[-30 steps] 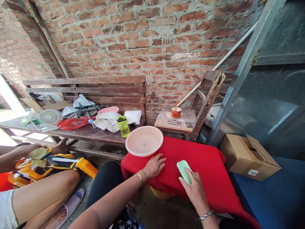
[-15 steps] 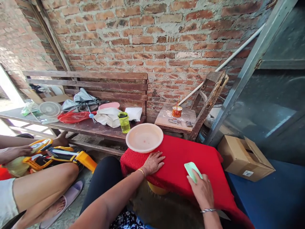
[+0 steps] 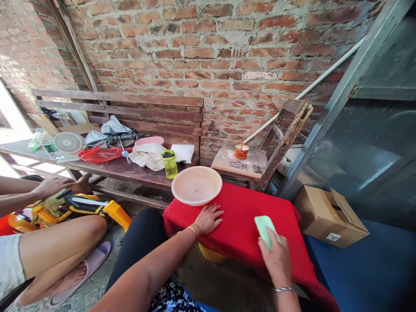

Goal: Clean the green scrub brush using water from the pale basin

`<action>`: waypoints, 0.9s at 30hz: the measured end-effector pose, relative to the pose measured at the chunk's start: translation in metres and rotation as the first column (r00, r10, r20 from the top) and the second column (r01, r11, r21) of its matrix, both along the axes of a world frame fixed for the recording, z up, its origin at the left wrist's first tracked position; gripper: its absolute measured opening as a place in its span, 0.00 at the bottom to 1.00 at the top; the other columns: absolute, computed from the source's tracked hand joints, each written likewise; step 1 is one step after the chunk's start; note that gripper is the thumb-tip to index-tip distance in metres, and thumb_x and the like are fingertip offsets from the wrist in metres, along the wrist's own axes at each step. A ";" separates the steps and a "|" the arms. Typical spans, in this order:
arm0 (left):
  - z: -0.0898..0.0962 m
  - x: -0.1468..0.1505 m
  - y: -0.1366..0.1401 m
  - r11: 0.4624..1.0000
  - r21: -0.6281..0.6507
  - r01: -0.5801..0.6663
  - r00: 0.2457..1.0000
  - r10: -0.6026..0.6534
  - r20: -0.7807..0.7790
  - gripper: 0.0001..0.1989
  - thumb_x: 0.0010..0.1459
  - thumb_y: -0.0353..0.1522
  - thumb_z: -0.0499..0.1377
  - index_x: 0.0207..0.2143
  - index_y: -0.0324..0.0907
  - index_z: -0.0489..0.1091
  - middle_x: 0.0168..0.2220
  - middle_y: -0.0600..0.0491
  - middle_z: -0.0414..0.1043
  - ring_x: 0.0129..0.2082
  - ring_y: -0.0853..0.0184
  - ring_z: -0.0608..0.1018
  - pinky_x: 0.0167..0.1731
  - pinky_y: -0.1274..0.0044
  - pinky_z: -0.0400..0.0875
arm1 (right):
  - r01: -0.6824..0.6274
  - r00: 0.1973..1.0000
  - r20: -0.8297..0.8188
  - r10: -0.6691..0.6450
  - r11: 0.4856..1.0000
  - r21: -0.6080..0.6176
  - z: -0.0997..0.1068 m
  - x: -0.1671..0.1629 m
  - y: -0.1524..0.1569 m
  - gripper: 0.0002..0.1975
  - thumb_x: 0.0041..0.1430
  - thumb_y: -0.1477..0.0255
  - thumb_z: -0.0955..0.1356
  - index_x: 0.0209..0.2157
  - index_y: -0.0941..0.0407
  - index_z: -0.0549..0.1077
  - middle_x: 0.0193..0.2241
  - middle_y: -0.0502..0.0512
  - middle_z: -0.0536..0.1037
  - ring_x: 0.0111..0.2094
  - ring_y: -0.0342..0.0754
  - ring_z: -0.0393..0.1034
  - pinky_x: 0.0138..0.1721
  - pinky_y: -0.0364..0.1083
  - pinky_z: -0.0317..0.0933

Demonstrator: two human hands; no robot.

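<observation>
I see a bottle point(image 3: 169, 164) and a basin point(image 3: 196, 185) beyond my left hand point(image 3: 208, 219), the basin blocking its fingers ahead; they lie slightly parted on red cloth point(image 3: 238, 236). My right hand's point(image 3: 277, 256) fingers grip the green brush point(image 3: 264, 228), a box point(image 3: 325, 221) to their right.

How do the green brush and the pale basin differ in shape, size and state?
The green brush is oblong, while the basin is round.
The basin is much wider than the brush.
The right hand grips the brush, while the basin rests on the red cloth.
Both are light-coloured.
</observation>
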State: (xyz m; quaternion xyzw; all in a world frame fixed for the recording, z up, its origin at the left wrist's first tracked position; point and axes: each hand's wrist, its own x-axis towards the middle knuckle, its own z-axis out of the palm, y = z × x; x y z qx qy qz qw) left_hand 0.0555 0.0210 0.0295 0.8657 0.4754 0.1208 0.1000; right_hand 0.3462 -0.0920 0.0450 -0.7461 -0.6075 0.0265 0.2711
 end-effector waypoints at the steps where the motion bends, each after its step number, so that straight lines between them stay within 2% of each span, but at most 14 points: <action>1: 0.000 0.000 0.000 1.000 -0.001 -0.002 1.000 0.002 0.002 0.22 0.68 0.41 0.54 0.62 0.48 0.68 0.67 0.47 0.61 0.67 0.54 0.63 0.65 0.58 0.56 | -0.094 0.996 -0.012 0.094 0.995 -0.014 0.000 -0.018 0.004 0.27 0.60 0.58 0.62 0.56 0.56 0.75 0.40 0.63 0.74 0.44 0.58 0.69 0.50 0.54 0.64; 4: 0.000 -0.001 0.001 1.000 -0.008 0.003 1.000 -0.003 -0.006 0.22 0.68 0.40 0.53 0.62 0.48 0.68 0.67 0.47 0.62 0.67 0.54 0.62 0.65 0.58 0.56 | -0.270 0.963 -0.040 0.268 0.959 -0.087 -0.001 -0.046 0.011 0.24 0.57 0.63 0.65 0.53 0.53 0.77 0.41 0.60 0.75 0.44 0.55 0.70 0.50 0.51 0.64; 6: -0.001 -0.001 0.001 1.000 -0.010 0.004 1.000 -0.004 -0.007 0.22 0.68 0.39 0.53 0.62 0.47 0.68 0.66 0.46 0.62 0.67 0.54 0.63 0.65 0.58 0.56 | -0.256 0.966 -0.049 0.252 0.959 -0.124 -0.005 -0.030 0.008 0.23 0.57 0.63 0.65 0.52 0.53 0.78 0.41 0.59 0.75 0.44 0.54 0.71 0.51 0.51 0.64; 8: 0.000 0.000 0.000 1.000 -0.007 0.000 1.000 0.000 0.002 0.21 0.68 0.39 0.53 0.62 0.48 0.68 0.66 0.46 0.63 0.67 0.53 0.63 0.65 0.58 0.56 | -0.107 0.994 -0.028 0.104 0.983 -0.147 -0.010 0.009 -0.001 0.25 0.57 0.60 0.64 0.52 0.54 0.77 0.40 0.59 0.75 0.42 0.55 0.72 0.50 0.52 0.65; 10: 0.001 0.000 0.000 1.000 -0.006 -0.004 1.000 0.004 0.009 0.21 0.68 0.39 0.53 0.61 0.48 0.69 0.66 0.47 0.63 0.67 0.53 0.63 0.65 0.58 0.56 | 0.168 0.986 0.011 -0.169 0.973 -0.158 -0.014 0.056 -0.015 0.29 0.58 0.54 0.62 0.53 0.55 0.77 0.38 0.62 0.75 0.40 0.59 0.72 0.47 0.57 0.66; 12: 0.002 0.001 -0.001 1.000 -0.009 -0.005 1.000 0.005 0.011 0.21 0.68 0.39 0.54 0.61 0.48 0.69 0.65 0.47 0.64 0.67 0.53 0.63 0.65 0.58 0.56 | 0.447 0.893 0.028 -0.448 0.883 -0.144 -0.015 0.095 -0.026 0.34 0.58 0.48 0.59 0.54 0.56 0.76 0.36 0.67 0.75 0.40 0.66 0.71 0.42 0.62 0.66; 13: 0.003 0.002 -0.001 1.000 -0.011 -0.006 1.000 0.006 0.012 0.21 0.68 0.39 0.54 0.61 0.48 0.69 0.65 0.47 0.64 0.66 0.53 0.63 0.65 0.58 0.56 | 0.533 0.844 0.020 -0.535 0.836 -0.127 -0.015 0.105 -0.029 0.37 0.58 0.45 0.58 0.54 0.56 0.76 0.36 0.69 0.75 0.41 0.68 0.70 0.40 0.63 0.65; 14: 0.004 0.002 -0.002 1.000 -0.014 -0.006 1.000 0.006 0.013 0.21 0.68 0.39 0.54 0.61 0.48 0.69 0.65 0.47 0.64 0.66 0.53 0.63 0.65 0.57 0.56 | 0.564 0.824 0.003 -0.566 0.819 -0.105 -0.014 0.109 -0.029 0.38 0.58 0.44 0.57 0.54 0.56 0.76 0.36 0.70 0.75 0.43 0.70 0.69 0.40 0.64 0.65; 16: 0.006 0.002 -0.002 1.000 -0.015 -0.004 1.000 0.005 0.017 0.21 0.68 0.39 0.54 0.61 0.48 0.69 0.65 0.46 0.64 0.66 0.53 0.64 0.65 0.57 0.56 | 0.479 0.875 -0.051 -0.482 0.876 -0.054 -0.011 0.094 -0.021 0.36 0.58 0.46 0.58 0.54 0.57 0.76 0.37 0.69 0.75 0.47 0.69 0.67 0.45 0.63 0.65; 19: 0.007 0.003 -0.003 1.000 -0.009 -0.001 1.000 0.002 0.013 0.21 0.68 0.39 0.54 0.61 0.47 0.69 0.66 0.46 0.63 0.66 0.53 0.64 0.65 0.57 0.56 | 0.163 0.974 -0.157 -0.160 0.987 0.004 -0.009 0.034 0.005 0.30 0.57 0.54 0.61 0.52 0.60 0.75 0.39 0.65 0.75 0.47 0.62 0.68 0.51 0.57 0.65; 21: 0.006 0.002 -0.003 1.000 -0.003 -0.002 1.000 0.002 0.008 0.21 0.68 0.39 0.54 0.61 0.47 0.69 0.66 0.46 0.63 0.66 0.53 0.64 0.65 0.58 0.57 | -0.043 0.981 -0.189 0.046 0.999 0.023 -0.009 -0.011 0.022 0.26 0.56 0.59 0.63 0.51 0.57 0.76 0.41 0.62 0.74 0.46 0.57 0.69 0.52 0.54 0.65; 23: 0.005 0.002 -0.002 1.000 0.003 -0.003 1.000 0.003 0.009 0.21 0.68 0.39 0.54 0.61 0.47 0.69 0.66 0.46 0.63 0.66 0.53 0.64 0.65 0.58 0.57 | -0.195 0.966 -0.170 0.196 0.981 0.018 -0.010 -0.042 0.034 0.22 0.55 0.63 0.65 0.49 0.54 0.77 0.42 0.59 0.74 0.45 0.55 0.70 0.53 0.52 0.64; 25: 0.004 0.002 -0.002 1.000 0.002 -0.004 1.000 0.004 0.011 0.21 0.68 0.39 0.54 0.61 0.48 0.69 0.66 0.47 0.63 0.66 0.54 0.64 0.65 0.58 0.58 | -0.241 0.961 -0.141 0.238 0.971 -0.003 -0.012 -0.049 0.040 0.21 0.54 0.64 0.66 0.48 0.53 0.78 0.42 0.58 0.74 0.44 0.53 0.70 0.52 0.50 0.64; 27: 0.003 0.001 -0.001 1.000 -0.004 -0.008 1.000 0.008 0.010 0.21 0.68 0.39 0.54 0.61 0.48 0.69 0.66 0.47 0.63 0.66 0.54 0.64 0.65 0.58 0.57 | -0.160 0.982 -0.110 0.157 0.987 -0.021 -0.015 -0.030 0.040 0.21 0.53 0.63 0.66 0.47 0.53 0.79 0.40 0.57 0.75 0.43 0.53 0.71 0.51 0.50 0.65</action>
